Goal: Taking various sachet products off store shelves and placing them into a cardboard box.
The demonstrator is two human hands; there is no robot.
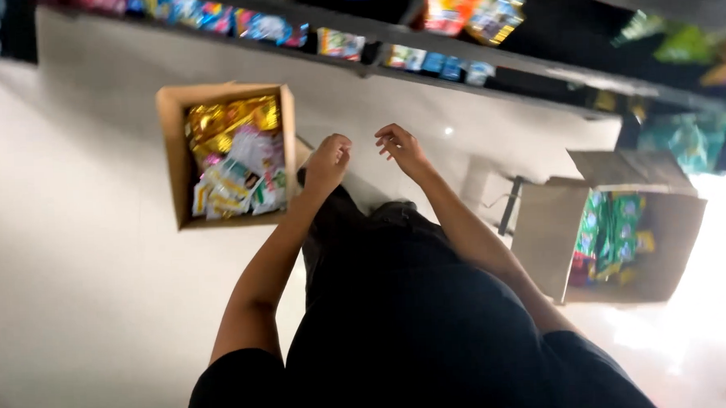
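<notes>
Overhead | left hand (327, 161) loosely curled, right hand (401, 146) half open, both empty | nearest: open carton of snack packets (231, 156) | best crouching close, gripping packets squarely

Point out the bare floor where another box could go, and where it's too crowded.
Bare pale floor lies left of the left-hand carton. A narrower strip runs between the shelf base and both empty hands, left hand and right hand. Crowded: the right-hand carton and both cartons' packet-filled insides.
</notes>
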